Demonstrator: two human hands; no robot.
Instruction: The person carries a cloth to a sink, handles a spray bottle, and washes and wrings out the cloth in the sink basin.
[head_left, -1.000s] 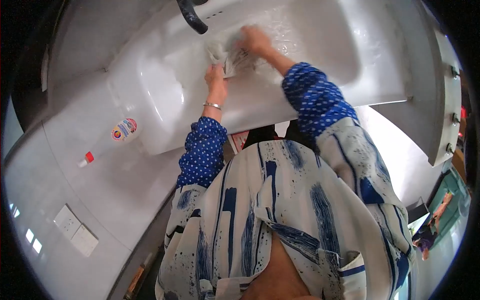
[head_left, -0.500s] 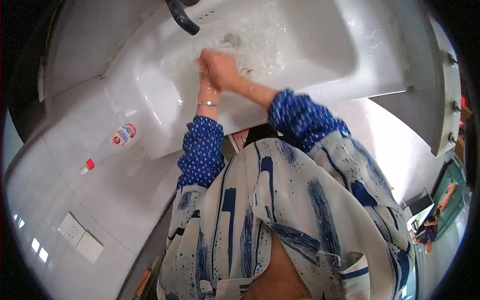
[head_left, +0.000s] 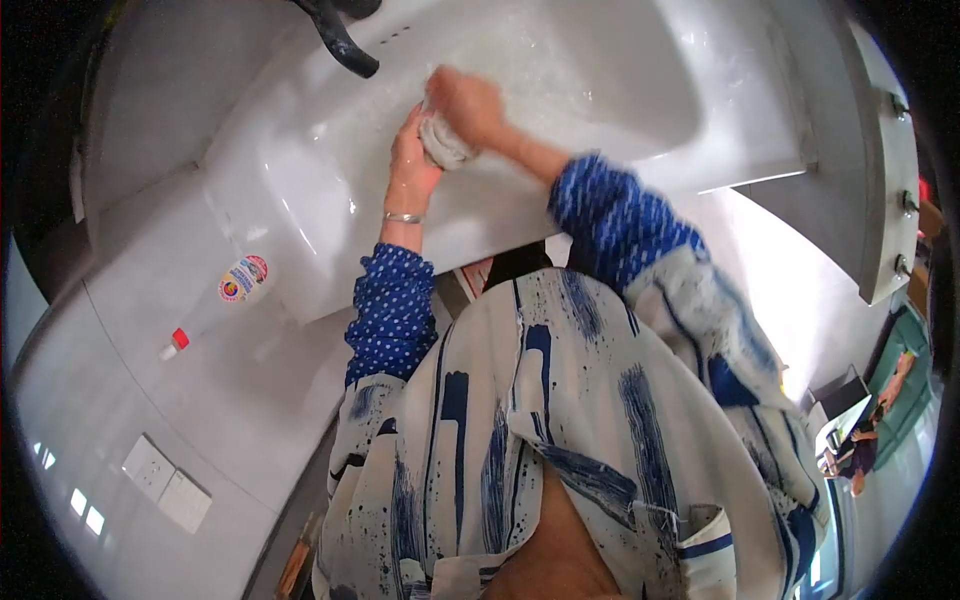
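Note:
A wet, bunched white cloth [head_left: 442, 143] is held over the white sink [head_left: 660, 150], pinched between my two hands. My left hand [head_left: 410, 158], with a silver bracelet at the wrist, wraps the cloth's left side. On its upper right side sits my right hand [head_left: 466, 105], curled into a fist and a little blurred. Its fingertips are hidden. Both blue dotted sleeves are bunched up the forearms. Some water lies in the basin beyond my hands.
A black faucet [head_left: 345, 45] hangs over the basin's upper left. Left of the sink is a see-through bottle [head_left: 243, 278] with a red-and-white cap. A wall socket [head_left: 150, 467] is at lower left. Another person [head_left: 862, 455] appears at far right.
Both hands have risen from the water, and the white cloth now shows between them. My right hand has moved up and right, apart from my left wrist.

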